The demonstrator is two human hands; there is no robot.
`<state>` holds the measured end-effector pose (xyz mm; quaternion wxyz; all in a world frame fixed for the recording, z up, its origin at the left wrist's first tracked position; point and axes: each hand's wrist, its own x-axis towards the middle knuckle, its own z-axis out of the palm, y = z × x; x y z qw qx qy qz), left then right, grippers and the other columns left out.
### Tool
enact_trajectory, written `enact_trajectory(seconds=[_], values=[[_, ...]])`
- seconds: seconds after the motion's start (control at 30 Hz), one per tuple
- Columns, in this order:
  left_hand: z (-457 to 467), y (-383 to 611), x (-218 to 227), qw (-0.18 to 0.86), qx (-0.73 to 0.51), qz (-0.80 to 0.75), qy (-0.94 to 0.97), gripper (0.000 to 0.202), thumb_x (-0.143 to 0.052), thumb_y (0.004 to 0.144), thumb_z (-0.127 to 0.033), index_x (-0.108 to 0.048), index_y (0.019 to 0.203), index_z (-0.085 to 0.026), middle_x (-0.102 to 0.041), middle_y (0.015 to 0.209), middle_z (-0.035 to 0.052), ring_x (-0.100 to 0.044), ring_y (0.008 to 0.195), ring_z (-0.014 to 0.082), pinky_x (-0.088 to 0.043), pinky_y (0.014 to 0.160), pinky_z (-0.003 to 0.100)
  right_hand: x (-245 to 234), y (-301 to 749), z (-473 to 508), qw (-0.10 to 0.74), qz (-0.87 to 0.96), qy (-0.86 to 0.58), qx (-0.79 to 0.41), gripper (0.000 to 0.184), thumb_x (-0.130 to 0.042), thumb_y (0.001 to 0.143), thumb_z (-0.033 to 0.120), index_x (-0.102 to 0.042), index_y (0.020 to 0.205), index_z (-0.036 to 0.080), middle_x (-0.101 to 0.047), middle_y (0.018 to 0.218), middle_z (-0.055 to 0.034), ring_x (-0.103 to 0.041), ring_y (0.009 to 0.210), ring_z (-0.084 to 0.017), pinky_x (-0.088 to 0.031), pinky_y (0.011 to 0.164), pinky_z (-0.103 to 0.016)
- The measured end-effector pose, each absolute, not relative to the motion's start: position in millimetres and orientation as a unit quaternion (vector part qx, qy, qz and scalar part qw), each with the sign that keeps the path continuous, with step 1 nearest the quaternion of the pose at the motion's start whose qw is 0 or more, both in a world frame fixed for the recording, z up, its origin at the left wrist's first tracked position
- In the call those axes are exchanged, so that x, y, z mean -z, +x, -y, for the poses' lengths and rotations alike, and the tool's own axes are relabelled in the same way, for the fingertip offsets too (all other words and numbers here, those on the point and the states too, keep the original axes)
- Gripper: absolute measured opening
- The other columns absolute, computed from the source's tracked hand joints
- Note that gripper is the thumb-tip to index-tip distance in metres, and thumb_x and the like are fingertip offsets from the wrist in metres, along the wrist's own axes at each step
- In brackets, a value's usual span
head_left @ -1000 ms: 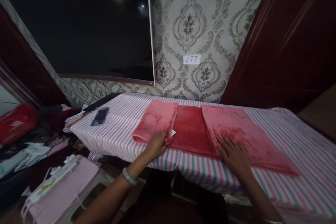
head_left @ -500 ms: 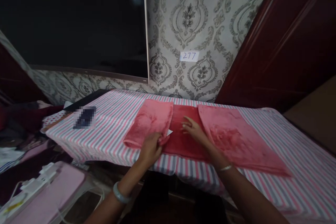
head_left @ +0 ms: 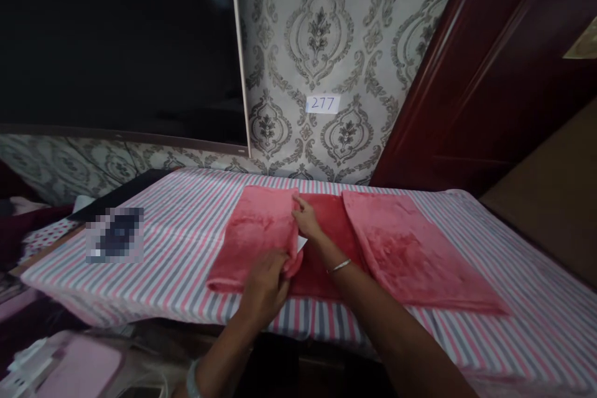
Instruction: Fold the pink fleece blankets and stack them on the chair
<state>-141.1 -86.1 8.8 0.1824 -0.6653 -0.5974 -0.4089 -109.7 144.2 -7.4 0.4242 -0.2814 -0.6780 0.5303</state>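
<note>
A plush pink-red blanket (head_left: 396, 242) lies with its left and right sides folded inward, leaving a strip of its darker red face showing between them. My left hand (head_left: 265, 283) is closed on the near corner of the left flap, where the edge curls up. At the far end of that same flap edge, my right hand (head_left: 308, 221) pinches the cloth between thumb and fingers. A small white label (head_left: 301, 243) sticks out from the flap's edge between my two hands. The right flap lies flat, touched by neither hand.
A striped cloth (head_left: 172, 230) covers the table under the blanket. A blurred-out dark object (head_left: 116, 233) lies at left. Behind are a large black screen (head_left: 116, 43) and patterned wallpaper bearing a paper marked 277 (head_left: 323, 104). A dark red wooden panel (head_left: 448, 93) stands at right.
My right hand has moved left from above the dark middle strip and taken hold of the left flap's far edge. My left hand keeps its grip. The view has turned slightly right.
</note>
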Motion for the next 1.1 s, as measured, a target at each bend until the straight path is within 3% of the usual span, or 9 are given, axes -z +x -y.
enact_trajectory(seconds=[0.17,0.27,0.37,0.63,0.83,1.0,1.1], values=[[70.9,-119.3,-3.3,0.129,0.403,0.578,-0.698,0.031,-0.053,0.082,-0.005,-0.059,0.108,-0.021,-0.073,0.105,0.0084,-0.069,0.096,0.0226,-0.057,0.085,0.036,17.5,-68.8,-160.2,0.474,0.688,-0.335,-0.436,0.072,-0.057,0.066,0.014,-0.066,0.138,0.011,-0.071,0.125,-0.0138,-0.067,0.103,-0.023,-0.053,0.102,-0.040],[63.0,-106.6,13.6,0.088,0.351,0.591,-0.721,0.032,-0.055,0.075,-0.002,-0.059,0.100,-0.021,-0.073,0.104,0.0085,-0.068,0.095,0.0247,-0.058,0.083,0.038,32.1,-49.4,-164.3,0.437,0.687,-0.363,-0.454,0.070,-0.057,0.063,0.011,-0.069,0.132,0.012,-0.074,0.121,-0.0121,-0.069,0.104,-0.024,-0.053,0.102,-0.040],[60.7,-100.5,26.7,0.094,0.317,0.611,-0.720,0.039,-0.055,0.071,-0.002,-0.060,0.105,-0.020,-0.072,0.111,0.0099,-0.067,0.099,0.0279,-0.057,0.085,0.044,41.0,-47.9,-167.0,0.426,0.676,-0.359,-0.483,0.066,-0.057,0.063,0.011,-0.071,0.128,0.016,-0.076,0.120,-0.0086,-0.070,0.105,-0.023,-0.055,0.100,-0.039],[54.2,-97.1,21.4,0.120,0.339,0.595,-0.719,0.046,-0.053,0.072,-0.002,-0.060,0.114,-0.020,-0.069,0.121,0.0128,-0.064,0.112,0.0286,-0.055,0.096,0.047,22.8,-51.9,-174.8,0.439,0.665,-0.362,-0.484,0.070,-0.056,0.065,0.012,-0.068,0.135,0.014,-0.073,0.129,-0.0115,-0.069,0.112,-0.024,-0.054,0.103,-0.040],[47.7,-84.9,31.1,0.090,0.267,0.618,-0.734,0.040,-0.053,0.078,-0.002,-0.064,0.112,-0.019,-0.071,0.120,0.0137,-0.064,0.112,0.0301,-0.055,0.094,0.049,21.5,-38.7,-170.6,0.405,0.679,-0.400,-0.464,0.064,-0.058,0.067,0.013,-0.070,0.130,0.014,-0.076,0.122,-0.0119,-0.070,0.110,-0.025,-0.055,0.100,-0.041],[44.7,-79.7,28.4,0.074,0.277,0.625,-0.726,0.039,-0.053,0.082,-0.004,-0.064,0.117,-0.018,-0.069,0.124,0.0145,-0.063,0.116,0.0298,-0.053,0.098,0.049,19.7,-37.1,-171.3,0.400,0.687,-0.401,-0.454,0.064,-0.056,0.074,0.016,-0.065,0.137,0.013,-0.071,0.134,-0.0122,-0.068,0.114,-0.022,-0.055,0.100,-0.036],[43.5,-73.0,27.0,0.048,0.245,0.635,-0.731,0.033,-0.054,0.086,-0.007,-0.066,0.114,-0.017,-0.070,0.120,0.0149,-0.063,0.115,0.0302,-0.053,0.099,0.051,16.0,-32.7,-172.6,0.379,0.704,-0.409,-0.440,0.063,-0.057,0.075,0.016,-0.065,0.137,0.014,-0.072,0.131,-0.0120,-0.068,0.114,-0.024,-0.054,0.101,-0.040]])
